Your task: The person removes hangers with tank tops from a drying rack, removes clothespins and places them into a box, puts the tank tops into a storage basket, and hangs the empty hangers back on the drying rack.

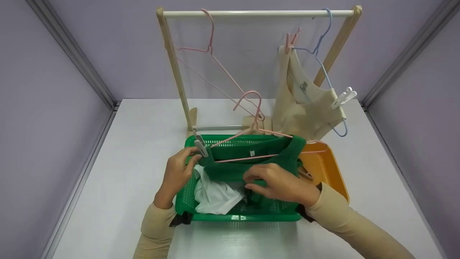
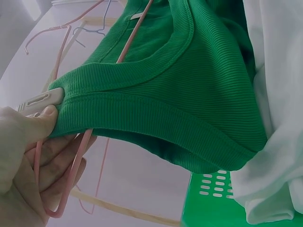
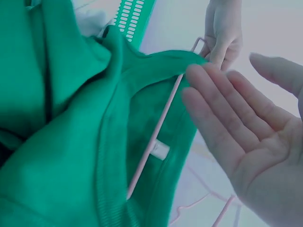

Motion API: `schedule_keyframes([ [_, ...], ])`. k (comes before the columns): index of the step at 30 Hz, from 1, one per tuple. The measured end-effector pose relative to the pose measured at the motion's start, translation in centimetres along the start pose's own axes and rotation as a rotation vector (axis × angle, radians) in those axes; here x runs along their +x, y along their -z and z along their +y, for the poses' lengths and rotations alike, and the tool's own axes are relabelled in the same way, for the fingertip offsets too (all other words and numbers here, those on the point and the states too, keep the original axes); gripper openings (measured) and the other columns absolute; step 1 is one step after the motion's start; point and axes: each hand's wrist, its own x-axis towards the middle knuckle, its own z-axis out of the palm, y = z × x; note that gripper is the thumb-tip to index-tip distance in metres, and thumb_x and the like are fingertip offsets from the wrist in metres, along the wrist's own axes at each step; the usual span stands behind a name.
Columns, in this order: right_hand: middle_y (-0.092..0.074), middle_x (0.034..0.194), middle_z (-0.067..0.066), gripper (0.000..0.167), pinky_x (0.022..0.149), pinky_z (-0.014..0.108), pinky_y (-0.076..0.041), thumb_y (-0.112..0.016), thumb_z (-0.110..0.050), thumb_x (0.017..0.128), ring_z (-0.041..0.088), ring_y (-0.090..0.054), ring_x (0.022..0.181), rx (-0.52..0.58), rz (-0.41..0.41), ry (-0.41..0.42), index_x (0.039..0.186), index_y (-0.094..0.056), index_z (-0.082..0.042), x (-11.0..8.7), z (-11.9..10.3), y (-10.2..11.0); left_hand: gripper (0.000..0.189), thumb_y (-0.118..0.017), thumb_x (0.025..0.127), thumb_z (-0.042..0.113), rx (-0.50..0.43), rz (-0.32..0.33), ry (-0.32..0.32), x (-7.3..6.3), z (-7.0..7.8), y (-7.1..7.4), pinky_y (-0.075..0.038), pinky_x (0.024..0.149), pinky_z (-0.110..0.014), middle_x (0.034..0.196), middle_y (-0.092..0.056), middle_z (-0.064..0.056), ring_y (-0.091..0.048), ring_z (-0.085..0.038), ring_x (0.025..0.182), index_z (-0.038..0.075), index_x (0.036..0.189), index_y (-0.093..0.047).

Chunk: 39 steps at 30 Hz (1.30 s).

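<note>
A green ribbed tank top (image 1: 230,172) hangs on a pink hanger (image 1: 257,118) above the green basket. My left hand (image 1: 178,171) pinches its left shoulder strap (image 2: 71,111), the thumb right beside a white clothespin (image 2: 45,100) clipped there. The hanger's end (image 2: 59,208) pokes out below that strap, across the left fingers. In front of the top, my right hand (image 1: 276,181) holds nothing; the right wrist view shows its palm (image 3: 270,175) with fingers extended near the neckline. A small white tag (image 3: 160,149) shows inside the neck.
White cloth (image 1: 219,196) lies in the green basket (image 1: 248,217). Behind its right side stands an orange bin (image 1: 332,172) holding clothespins. On the rack's bar (image 1: 258,13) hang an empty pink hanger (image 1: 212,32) and a blue hanger (image 1: 327,32) with a beige tank top (image 1: 302,115) pegged to it.
</note>
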Motion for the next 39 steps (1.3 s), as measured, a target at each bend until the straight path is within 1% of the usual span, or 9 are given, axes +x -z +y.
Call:
schedule_keyframes([
  [7, -0.07, 0.105, 0.009, 0.019, 0.086, 0.028, -0.058, -0.065, -0.016, 0.093, 0.017, -0.07, 0.097, -0.084, 0.167, 0.151, 0.109, -0.062, -0.005, 1.9, -1.4, -0.2, 0.019, -0.06, 0.094, 0.01, -0.003, -0.003, 0.013, -0.1, 0.2, 0.0, -0.058, 0.074, -0.037, 0.102, -0.072, -0.014, -0.071, -0.025, 0.091, -0.001, 0.108, -0.065],
  [13, -0.068, 0.103, 0.011, 0.021, 0.082, 0.028, -0.059, -0.065, -0.016, 0.093, 0.019, -0.069, 0.093, -0.135, 0.325, 0.285, 0.11, -0.06, -0.003, 3.6, -1.7, -0.5, 0.018, -0.061, 0.094, 0.01, 0.002, -0.002, 0.016, -0.1, 0.3, 0.0, -0.058, 0.075, -0.038, 0.102, -0.072, -0.014, -0.071, -0.025, 0.091, 0.0, 0.108, -0.066],
  [15, -0.067, 0.102, 0.012, 0.021, 0.081, 0.028, -0.059, -0.066, -0.015, 0.092, 0.019, -0.069, 0.092, -0.16, 0.369, 0.314, 0.109, -0.06, -0.003, 4.2, -1.8, -0.6, 0.018, -0.061, 0.094, 0.01, 0.005, 0.004, 0.009, 0.0, 0.3, 0.0, -0.058, 0.074, -0.038, 0.101, -0.072, -0.014, -0.071, -0.025, 0.091, 0.0, 0.108, -0.066],
  [18, -0.066, 0.103, 0.011, 0.022, 0.081, 0.027, -0.059, -0.068, -0.014, 0.091, 0.019, -0.069, 0.094, -0.239, 0.425, 0.336, 0.109, -0.061, -0.002, 4.9, -1.9, -0.6, 0.017, -0.061, 0.094, 0.009, 0.011, 0.011, -0.003, 0.0, 0.3, 0.0, -0.058, 0.074, -0.037, 0.101, -0.072, -0.014, -0.071, -0.025, 0.09, 0.0, 0.107, -0.066],
  [22, -0.066, 0.105, 0.01, 0.025, 0.084, 0.026, -0.058, -0.071, -0.014, 0.088, 0.018, -0.068, 0.097, -0.378, 0.48, 0.335, 0.11, -0.062, -0.003, 5.9, -1.9, -0.6, 0.017, -0.061, 0.093, 0.009, 0.015, 0.02, -0.024, 0.1, 0.1, -0.2, -0.058, 0.074, -0.036, 0.1, -0.072, -0.014, -0.071, -0.025, 0.09, 0.0, 0.107, -0.065],
  [25, -0.067, 0.106, 0.01, 0.027, 0.086, 0.027, -0.058, -0.073, -0.013, 0.086, 0.019, -0.068, 0.099, -0.452, 0.504, 0.326, 0.11, -0.063, -0.004, 6.7, -1.8, -0.6, 0.017, -0.062, 0.093, 0.009, 0.017, 0.022, -0.036, 0.2, 0.1, -0.4, -0.058, 0.074, -0.036, 0.1, -0.072, -0.013, -0.071, -0.025, 0.091, 0.0, 0.106, -0.065],
  [29, -0.068, 0.106, 0.01, 0.028, 0.086, 0.029, -0.058, -0.073, -0.015, 0.086, 0.019, -0.067, 0.098, -0.518, 0.494, 0.298, 0.11, -0.063, -0.003, 7.7, -1.9, -0.8, 0.017, -0.062, 0.093, 0.01, 0.005, 0.022, -0.038, 0.2, 0.2, -0.5, -0.058, 0.076, -0.036, 0.101, -0.073, -0.013, -0.071, -0.025, 0.093, 0.0, 0.107, -0.065],
  [33, -0.069, 0.104, 0.009, 0.029, 0.085, 0.029, -0.058, -0.071, -0.019, 0.088, 0.018, -0.068, 0.096, -0.568, 0.483, 0.253, 0.111, -0.063, -0.003, 8.5, -2.0, -1.0, 0.017, -0.062, 0.093, 0.009, 0.003, 0.023, -0.055, 0.2, 0.2, -0.6, -0.058, 0.075, -0.038, 0.101, -0.073, -0.013, -0.071, -0.025, 0.092, 0.0, 0.107, -0.065],
  [39, -0.071, 0.103, 0.01, 0.031, 0.086, 0.031, -0.058, -0.066, -0.025, 0.092, 0.019, -0.069, 0.096, -0.595, 0.441, 0.178, 0.111, -0.063, -0.002, 9.8, -1.9, -1.6, 0.017, -0.063, 0.092, 0.01, 0.027, 0.036, -0.067, 0.1, 0.4, -0.5, -0.058, 0.072, -0.036, 0.099, -0.073, -0.014, -0.071, -0.025, 0.09, 0.0, 0.105, -0.065],
])
